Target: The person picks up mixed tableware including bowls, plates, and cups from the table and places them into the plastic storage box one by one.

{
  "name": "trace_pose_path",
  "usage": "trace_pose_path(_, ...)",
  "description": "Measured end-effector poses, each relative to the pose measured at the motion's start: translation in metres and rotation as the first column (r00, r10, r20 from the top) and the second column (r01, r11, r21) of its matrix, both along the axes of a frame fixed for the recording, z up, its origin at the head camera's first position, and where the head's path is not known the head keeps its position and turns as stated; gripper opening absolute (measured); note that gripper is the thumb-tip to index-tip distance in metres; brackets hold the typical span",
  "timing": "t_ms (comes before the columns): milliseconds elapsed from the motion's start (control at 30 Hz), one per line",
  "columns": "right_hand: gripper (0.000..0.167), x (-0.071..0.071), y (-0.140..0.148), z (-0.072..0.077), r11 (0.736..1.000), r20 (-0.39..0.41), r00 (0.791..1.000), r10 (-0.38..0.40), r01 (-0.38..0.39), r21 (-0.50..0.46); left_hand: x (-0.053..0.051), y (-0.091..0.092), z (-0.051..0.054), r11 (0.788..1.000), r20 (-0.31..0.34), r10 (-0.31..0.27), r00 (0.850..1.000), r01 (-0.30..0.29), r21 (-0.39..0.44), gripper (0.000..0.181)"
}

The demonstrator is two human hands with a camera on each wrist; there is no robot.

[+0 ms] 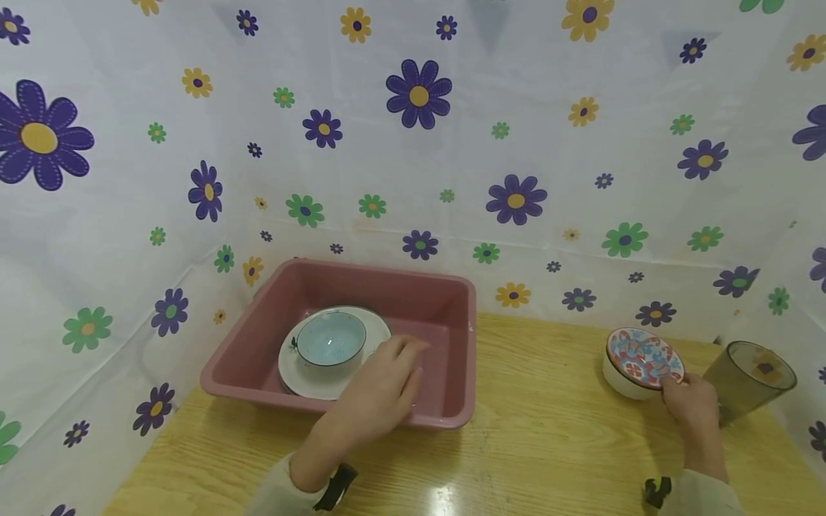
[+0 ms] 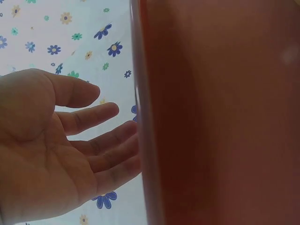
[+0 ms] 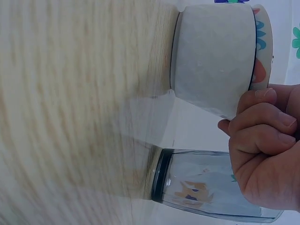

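In the head view, my left hand (image 1: 381, 390) hovers over the front right of a pink plastic basin (image 1: 466, 358), holding nothing. The left wrist view shows this hand's (image 2: 61, 145) fingers loosely bent beside the basin wall (image 2: 225, 117). A light blue bowl (image 1: 330, 340) sits on a white plate (image 1: 293, 376) inside the basin. On the right, my right hand (image 1: 693, 401) pinches the rim of a small red-and-blue patterned bowl (image 1: 642, 355). That bowl is nested in a white bowl (image 3: 213, 56) with a dark rim, which stands on the table. Its inside is hidden.
A tall tinted glass (image 1: 742, 390) stands just right of my right hand. The wooden table (image 1: 535, 430) runs between the basin and the bowls. A white flower-printed sheet (image 1: 464, 158) hangs behind and along the sides.
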State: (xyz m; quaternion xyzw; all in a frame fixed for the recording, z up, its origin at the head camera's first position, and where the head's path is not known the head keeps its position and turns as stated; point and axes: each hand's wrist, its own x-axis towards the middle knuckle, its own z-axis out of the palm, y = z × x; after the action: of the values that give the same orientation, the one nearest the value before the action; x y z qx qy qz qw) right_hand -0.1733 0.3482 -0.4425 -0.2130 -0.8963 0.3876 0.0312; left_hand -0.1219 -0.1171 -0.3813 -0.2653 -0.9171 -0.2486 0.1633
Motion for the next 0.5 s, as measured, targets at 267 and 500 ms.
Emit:
trace_pose_path(267, 0.058, -0.0009, -0.0018, 0.0001, 0.995, -0.039, 0.997, -0.062, 0.058, -0.083, 0.0006, 0.0037, -0.0013, 1.0, -0.001, -0.005, 1.0, 0.005, -0.024, 0.03)
trace_pose_path(500, 0.065, -0.0013, 0.001, -0.0029, 0.953, -0.026, 0.995, -0.093, 0.082, -0.291, 0.0001, 0.0064, -0.0035, 1.0, 0.033, -0.003, 0.999, 0.004, -0.024, 0.031)
